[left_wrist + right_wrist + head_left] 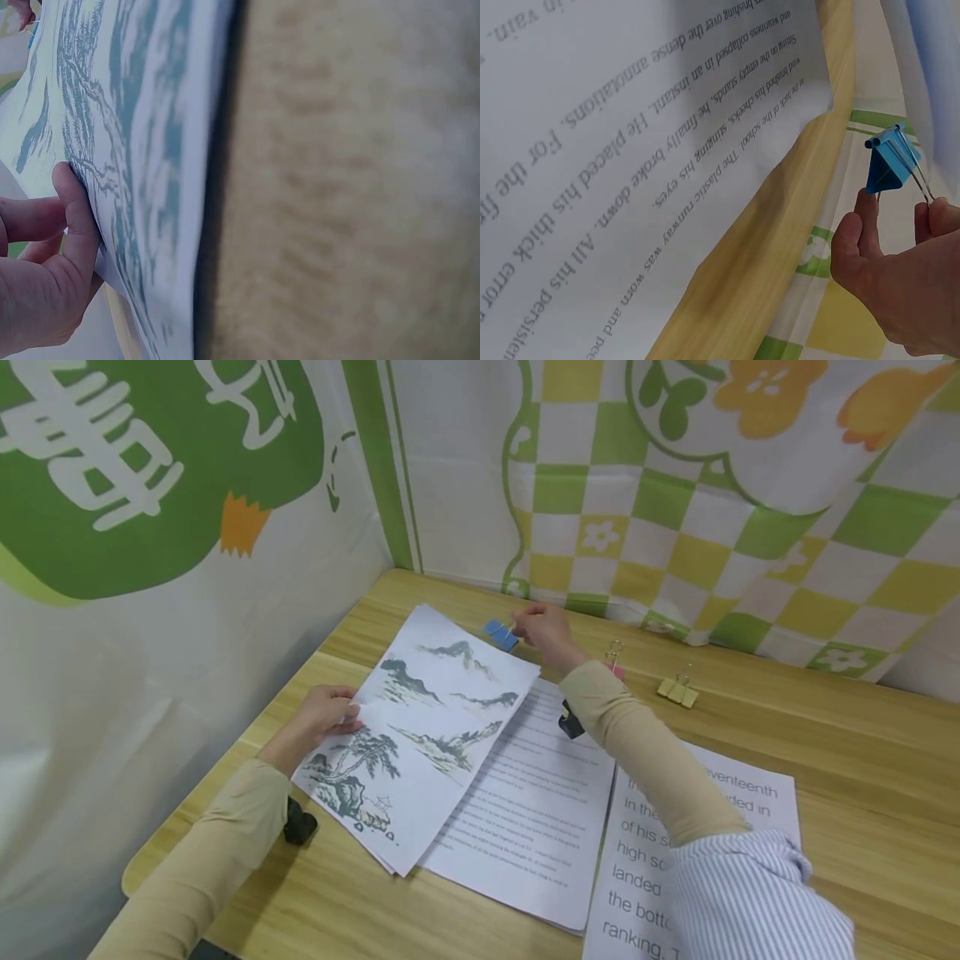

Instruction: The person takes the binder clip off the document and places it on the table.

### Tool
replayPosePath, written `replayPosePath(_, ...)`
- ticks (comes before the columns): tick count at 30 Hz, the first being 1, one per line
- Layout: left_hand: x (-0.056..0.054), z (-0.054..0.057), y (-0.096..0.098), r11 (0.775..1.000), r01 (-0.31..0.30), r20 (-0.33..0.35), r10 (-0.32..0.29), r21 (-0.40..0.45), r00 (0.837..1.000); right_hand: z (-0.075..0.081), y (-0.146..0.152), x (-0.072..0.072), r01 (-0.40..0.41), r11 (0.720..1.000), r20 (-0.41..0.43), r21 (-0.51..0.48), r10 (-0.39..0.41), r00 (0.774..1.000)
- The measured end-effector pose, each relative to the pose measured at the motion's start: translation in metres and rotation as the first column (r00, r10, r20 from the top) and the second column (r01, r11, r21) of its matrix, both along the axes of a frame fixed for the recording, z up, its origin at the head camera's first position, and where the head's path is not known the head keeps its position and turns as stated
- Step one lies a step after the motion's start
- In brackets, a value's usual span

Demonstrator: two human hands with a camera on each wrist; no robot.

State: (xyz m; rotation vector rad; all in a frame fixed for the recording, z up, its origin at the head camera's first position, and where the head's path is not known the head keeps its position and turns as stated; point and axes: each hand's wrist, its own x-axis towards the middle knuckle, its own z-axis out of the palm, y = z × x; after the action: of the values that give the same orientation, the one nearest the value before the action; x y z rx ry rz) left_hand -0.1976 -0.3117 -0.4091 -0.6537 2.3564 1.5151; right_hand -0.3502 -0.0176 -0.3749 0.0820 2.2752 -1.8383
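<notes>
My left hand (324, 717) pinches the left edge of a small stack of paper sheets (442, 693), the top one printed with an ink landscape of mountains and pines. In the left wrist view the thumb of that hand (49, 285) lies on the printed face of the sheets (150, 150). Just beyond the stack's upper right edge, my right hand (546, 631) holds a blue binder clip (501, 635) by its wire handles. The right wrist view shows the blue clip (891, 161) apart from the paper, its handles between the fingers of the hand (900, 281).
Under and right of the landscape stack lies a text-printed stack (525, 802). Farther right are large-print sheets (757, 785), partly under the right sleeve. A pink binder clip (617, 671), partly hidden, and a yellow binder clip (678, 692) stand toward the wooden table's (862, 760) back. Printed curtains hang behind.
</notes>
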Motion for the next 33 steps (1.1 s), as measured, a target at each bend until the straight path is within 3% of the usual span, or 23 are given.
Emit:
replayPosePath(9, 0.001, -0.001, -0.002, 1.0, -0.003, 0.012, 0.003, -0.013, 1.0, -0.004, 0.021, -0.001, -0.035, 0.994, -0.043, 0.107, 0.04, 0.998)
replayPosePath(20, 0.001, -0.003, -0.002, 1.0, -0.005, 0.022, 0.006, -0.01, 1.0, -0.011, 0.033, -0.004, -0.046, 0.949, -0.051, 0.313, 0.065, 0.997)
replayPosePath(33, 0.0, -0.001, -0.001, 1.0, 0.0, 0.029, 0.0, -0.016, 1.0, -0.018, 0.039, -0.006, -0.034, 0.91, -0.108, 0.413, 0.086, 0.99)
